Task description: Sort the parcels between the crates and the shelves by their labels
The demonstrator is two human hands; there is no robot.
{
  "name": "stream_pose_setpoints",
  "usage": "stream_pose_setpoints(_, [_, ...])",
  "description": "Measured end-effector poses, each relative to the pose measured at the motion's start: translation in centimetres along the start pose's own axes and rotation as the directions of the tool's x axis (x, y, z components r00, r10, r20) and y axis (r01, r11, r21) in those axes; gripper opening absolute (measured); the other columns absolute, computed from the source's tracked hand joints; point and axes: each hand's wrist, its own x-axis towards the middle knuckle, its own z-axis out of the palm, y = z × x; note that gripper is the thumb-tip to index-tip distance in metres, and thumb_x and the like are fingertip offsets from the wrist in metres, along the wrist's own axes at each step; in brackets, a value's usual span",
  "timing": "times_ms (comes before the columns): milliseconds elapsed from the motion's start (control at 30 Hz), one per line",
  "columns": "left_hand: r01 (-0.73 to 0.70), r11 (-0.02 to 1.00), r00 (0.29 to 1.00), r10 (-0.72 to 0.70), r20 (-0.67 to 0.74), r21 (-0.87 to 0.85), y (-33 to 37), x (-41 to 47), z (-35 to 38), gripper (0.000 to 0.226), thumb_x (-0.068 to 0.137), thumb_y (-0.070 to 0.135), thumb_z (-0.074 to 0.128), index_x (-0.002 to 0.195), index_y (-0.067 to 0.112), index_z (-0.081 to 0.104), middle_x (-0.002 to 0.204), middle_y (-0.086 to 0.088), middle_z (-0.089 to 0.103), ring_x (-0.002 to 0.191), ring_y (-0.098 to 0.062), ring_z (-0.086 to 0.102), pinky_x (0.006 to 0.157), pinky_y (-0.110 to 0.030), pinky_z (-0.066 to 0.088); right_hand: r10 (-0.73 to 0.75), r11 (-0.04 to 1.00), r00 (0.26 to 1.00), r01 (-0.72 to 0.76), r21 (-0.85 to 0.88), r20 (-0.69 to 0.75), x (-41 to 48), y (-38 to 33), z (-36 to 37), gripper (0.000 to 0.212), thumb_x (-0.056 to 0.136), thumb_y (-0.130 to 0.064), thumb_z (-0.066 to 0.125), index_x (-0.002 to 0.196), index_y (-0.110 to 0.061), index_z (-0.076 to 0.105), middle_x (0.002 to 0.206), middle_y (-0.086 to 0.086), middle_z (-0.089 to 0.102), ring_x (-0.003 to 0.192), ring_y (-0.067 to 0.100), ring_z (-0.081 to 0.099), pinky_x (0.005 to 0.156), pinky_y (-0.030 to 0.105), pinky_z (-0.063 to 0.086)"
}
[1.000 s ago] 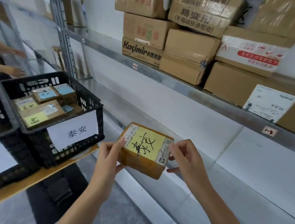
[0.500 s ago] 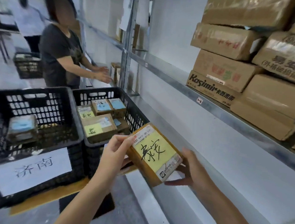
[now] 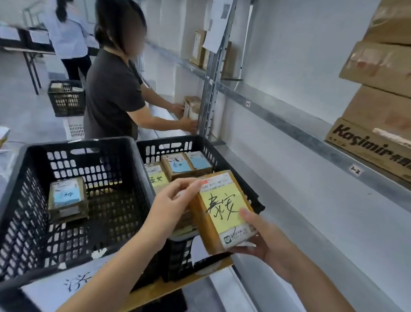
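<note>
Holds one brown parcel (image 3: 201, 225) in both hands, tilted, its yellow handwritten label (image 3: 220, 206) turned up, just over the near right corner of the right-hand crate (image 3: 176, 138). Pinches the parcel's far left edge with the left hand (image 3: 171, 202), thumb and fingertips curled onto it. Cradles the near end from below with the right hand (image 3: 264, 241), thumb laid on the label's edge, fingers underneath mostly hidden.

Inside the right-hand crate: several small parcels (image 3: 178, 164) lying flat, blue and yellow labels up, the count partly hidden behind the left hand. Touching the right-hand crate on its left: a second black crate (image 3: 77, 143), with a single blue-labelled parcel (image 3: 67, 199) on its floor and a white paper sign (image 3: 76, 283) on its front wall. Under the right-hand crate: a wooden board (image 3: 177, 284).

Just right of the right-hand crate: grey metal shelving (image 3: 299, 133); higher and well to the right of the crate, stacked cartons (image 3: 398, 70) with a Kasimir carton (image 3: 377, 149) at the bottom. Beyond the right-hand crate: a person in a dark shirt (image 3: 113, 94), both hands at a box (image 3: 191, 106) on the shelving. Further back from that crate: another person in a pale top (image 3: 69, 34), back turned, and a small black basket (image 3: 66, 98) on the floor.
</note>
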Motion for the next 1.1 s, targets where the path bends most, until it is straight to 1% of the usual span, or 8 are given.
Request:
stream_pose_setpoints(100, [-0.004,0.998,0.997,0.009,-0.078,0.060,-0.6,1.8,-1.3,0.019,0.097,0.038,0.058,0.110,0.034,0.070,0.107,0.019,0.072,0.108,-0.002,0.064,0.098,-0.035,0.051,-0.011,0.999,0.997,0.015,0.046,-0.082,2.0,-0.2,-0.3,0.039,0.079,-0.050,0.072,0.102,-0.019,0.079,0.110,0.016,0.073,0.102,0.032,0.071,0.078,0.040,0.060])
stream_pose_setpoints(200, [-0.005,0.988,0.996,0.019,-0.090,0.153,-1.8,3.5,-2.2,0.022,0.101,0.027,0.053,0.114,0.035,0.068,0.118,0.017,0.067,0.115,-0.006,0.060,0.104,-0.043,0.048,-0.017,0.997,0.987,0.030,0.074,-0.162,4.6,-0.7,-1.4,0.049,0.075,-0.053,0.074,0.105,-0.014,0.078,0.110,0.018,0.073,0.104,0.034,0.069,0.082,0.044,0.060])
stream_pose_setpoints(300, [-0.015,0.971,0.995,0.038,-0.091,0.239,-3.0,5.2,-2.7,0.023,0.101,0.025,0.053,0.117,0.037,0.065,0.120,0.020,0.064,0.118,0.002,0.056,0.107,-0.037,0.046,0.000,0.997,0.984,0.013,0.074,-0.177,7.6,-1.0,-2.6,0.040,0.078,-0.054,0.070,0.098,-0.020,0.080,0.107,0.014,0.075,0.098,0.027,0.072,0.081,0.043,0.060])
stream_pose_setpoints(533, [0.008,0.917,0.997,0.025,-0.077,0.398,-5.8,10.1,-2.0,0.032,0.100,0.020,0.052,0.129,0.031,0.058,0.124,0.027,0.055,0.128,-0.002,0.047,0.108,-0.031,0.040,0.106,0.989,0.974,-0.082,0.127,-0.201,15.6,0.1,-5.3,0.053,0.076,-0.053,0.073,0.113,-0.015,0.071,0.105,0.008,0.076,0.106,0.025,0.069,0.082,0.044,0.060])
stream_pose_setpoints(733, [0.091,0.869,0.994,-0.050,-0.097,0.487,-8.7,14.3,-0.4,0.036,0.100,0.020,0.051,0.135,0.029,0.053,0.137,0.014,0.053,0.133,-0.006,0.042,0.111,-0.029,0.034,0.250,0.959,0.952,-0.218,0.183,-0.176,23.3,2.2,-5.8,0.045,0.080,-0.046,0.075,0.112,-0.015,0.068,0.099,0.011,0.077,0.105,0.031,0.067,0.079,0.049,0.061])
stream_pose_setpoints(867, [0.138,0.833,0.989,-0.088,-0.116,0.536,-10.4,16.8,0.1,0.037,0.100,0.022,0.050,0.137,0.028,0.051,0.138,0.010,0.054,0.129,-0.008,0.046,0.111,-0.038,0.040,0.261,0.963,0.955,-0.247,0.109,-0.142,27.8,3.5,-6.2,0.045,0.081,-0.050,0.072,0.114,-0.019,0.068,0.099,0.006,0.077,0.102,0.027,0.069,0.081,0.049,0.060])
stream_pose_setpoints(1000, [0.178,0.816,0.981,-0.107,-0.159,0.549,-12.0,19.0,0.1,0.038,0.099,0.023,0.051,0.137,0.029,0.050,0.138,0.012,0.053,0.127,-0.005,0.047,0.108,-0.030,0.040,0.323,0.944,0.942,-0.314,0.099,-0.095,30.7,5.5,-6.6,0.043,0.085,-0.048,0.070,0.117,-0.019,0.066,0.095,0.003,0.078,0.095,0.023,0.071,0.067,0.042,0.060])
stream_pose_setpoints(1100, [0.211,0.810,0.975,-0.131,-0.182,0.546,-13.4,20.1,-0.5,0.037,0.100,0.021,0.051,0.136,0.028,0.050,0.138,0.013,0.052,0.129,-0.003,0.044,0.107,-0.026,0.038,0.369,0.925,0.929,-0.362,0.117,-0.042,32.3,6.5,-7.0,0.045,0.084,-0.047,0.071,0.120,-0.021,0.065,0.102,0.006,0.077,0.099,0.025,0.070,0.070,0.044,0.060])
